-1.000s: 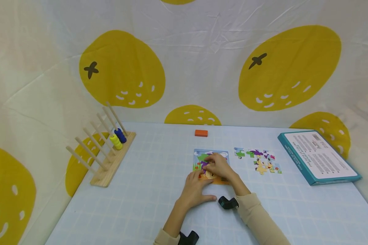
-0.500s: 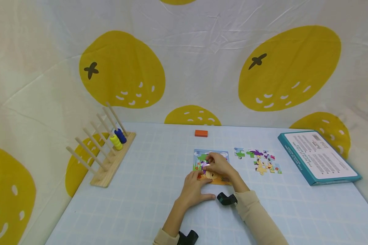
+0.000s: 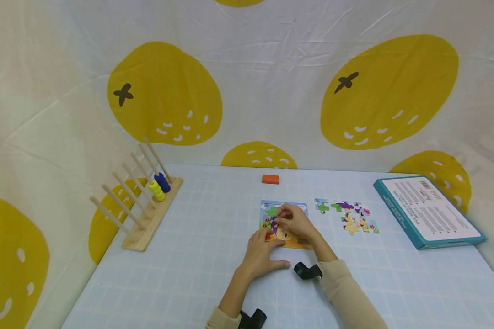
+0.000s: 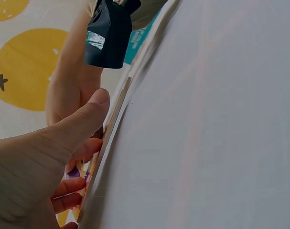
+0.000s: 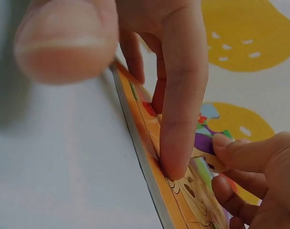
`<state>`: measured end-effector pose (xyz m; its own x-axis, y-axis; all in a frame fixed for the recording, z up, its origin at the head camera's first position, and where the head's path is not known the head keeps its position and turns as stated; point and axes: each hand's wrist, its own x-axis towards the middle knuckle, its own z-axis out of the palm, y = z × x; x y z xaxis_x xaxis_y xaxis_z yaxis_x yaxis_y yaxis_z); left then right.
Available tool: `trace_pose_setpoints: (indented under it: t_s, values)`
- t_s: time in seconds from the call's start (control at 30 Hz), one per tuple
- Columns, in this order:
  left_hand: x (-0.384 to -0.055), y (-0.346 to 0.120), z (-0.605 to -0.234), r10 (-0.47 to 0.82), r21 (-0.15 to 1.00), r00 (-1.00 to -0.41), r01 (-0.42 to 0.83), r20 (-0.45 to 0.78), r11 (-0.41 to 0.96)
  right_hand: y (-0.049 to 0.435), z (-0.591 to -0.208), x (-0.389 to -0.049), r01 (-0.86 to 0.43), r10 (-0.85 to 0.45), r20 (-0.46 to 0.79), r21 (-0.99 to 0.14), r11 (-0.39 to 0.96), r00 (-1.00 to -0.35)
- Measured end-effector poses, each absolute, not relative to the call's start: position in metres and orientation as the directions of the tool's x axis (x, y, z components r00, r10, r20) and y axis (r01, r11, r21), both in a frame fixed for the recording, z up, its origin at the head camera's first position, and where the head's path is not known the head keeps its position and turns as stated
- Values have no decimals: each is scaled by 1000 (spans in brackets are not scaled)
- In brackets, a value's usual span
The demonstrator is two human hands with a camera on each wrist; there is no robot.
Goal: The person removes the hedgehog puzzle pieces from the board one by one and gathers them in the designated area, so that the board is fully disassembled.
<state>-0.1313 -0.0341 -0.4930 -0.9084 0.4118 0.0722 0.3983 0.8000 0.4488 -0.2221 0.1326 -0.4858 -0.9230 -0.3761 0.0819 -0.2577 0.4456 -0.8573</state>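
A square cartoon jigsaw puzzle (image 3: 265, 205) in an orange-and-blue frame lies flat on the table. My left hand (image 3: 260, 256) rests at its lower left, fingertips on the puzzle and thumb stretched out over the tablecloth. In the right wrist view, one left finger (image 5: 180, 109) touches the orange border beside a tan animal's face. Above the puzzle, my right hand (image 3: 297, 224) pinches a puzzle piece (image 5: 203, 144) with purple on it between thumb and fingers. The piece is tilted up from the picture. Seen from the left wrist, the right hand (image 4: 70, 102) is behind the left thumb.
Several loose puzzle pieces (image 3: 350, 224) lie right of the puzzle. Farther right is a teal box (image 3: 432, 210). An orange block (image 3: 270, 179) sits at the back. On the left stands a wooden peg rack (image 3: 148, 228) with yellow rings (image 3: 155, 191) and blue rings (image 3: 162, 182).
My right hand's fingers have shifted slightly over the puzzle and curl more now, uncovering a little more of the picture. The left hand stays in place.
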Motion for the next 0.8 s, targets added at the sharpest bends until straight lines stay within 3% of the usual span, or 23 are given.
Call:
trace_pose_setpoints:
  t_s: [0.4, 0.8]
  values:
    - [-132, -33, -496, 401, 470, -913, 389, 80, 792, 146, -471, -208, -225, -258, 146, -922, 314, -955]
    - [-130, -32, -494, 374, 473, -926, 351, 49, 808, 216, -483, -210, -252, -140, 211, -839, 482, -968]
